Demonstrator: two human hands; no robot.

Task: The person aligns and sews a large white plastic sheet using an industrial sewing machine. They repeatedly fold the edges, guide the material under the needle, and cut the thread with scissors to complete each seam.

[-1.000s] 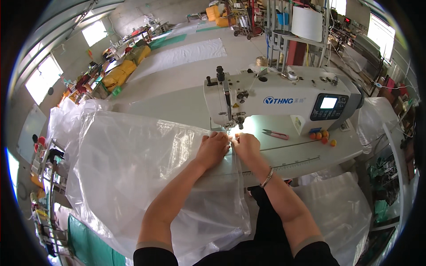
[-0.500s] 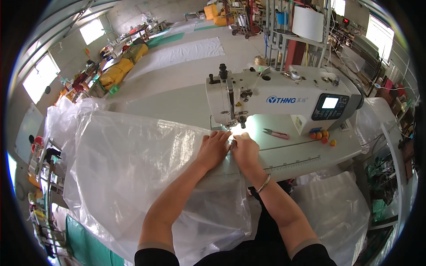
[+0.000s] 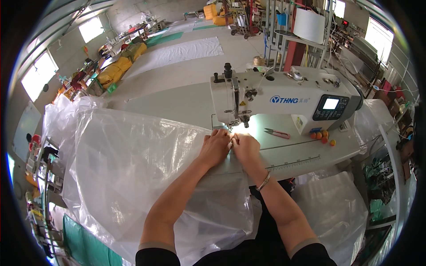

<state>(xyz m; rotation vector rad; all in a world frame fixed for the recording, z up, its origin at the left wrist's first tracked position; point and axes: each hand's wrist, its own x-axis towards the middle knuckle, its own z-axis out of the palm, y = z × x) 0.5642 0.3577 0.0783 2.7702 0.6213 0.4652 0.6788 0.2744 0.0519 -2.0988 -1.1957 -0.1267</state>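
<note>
A large sheet of clear plastic (image 3: 133,164) covers the left part of the sewing table and hangs over its front edge. Just in front of the needle area of a white sewing machine (image 3: 284,91), both hands meet at the sheet's right edge. My left hand (image 3: 216,147) is curled closed on the plastic, knuckles up. Close beside it, my right hand (image 3: 246,148) pinches the same edge, its fingertips nearly touching the left ones. The bit of plastic between the fingers is mostly hidden. The machine's lamp lights the spot behind the hands.
Pink-handled thread snips (image 3: 278,134) lie under the machine arm, right of my hands. Several small orange-red fruits (image 3: 320,134) sit by the machine's base. A ruler scale (image 3: 295,162) runs along the table front. More clear plastic (image 3: 330,208) hangs at the lower right.
My left fingers, flatter before, have drawn in and curled. My right hand stays at the edge, almost unmoved. The view has shifted slightly, so the machine appears a little farther right.
</note>
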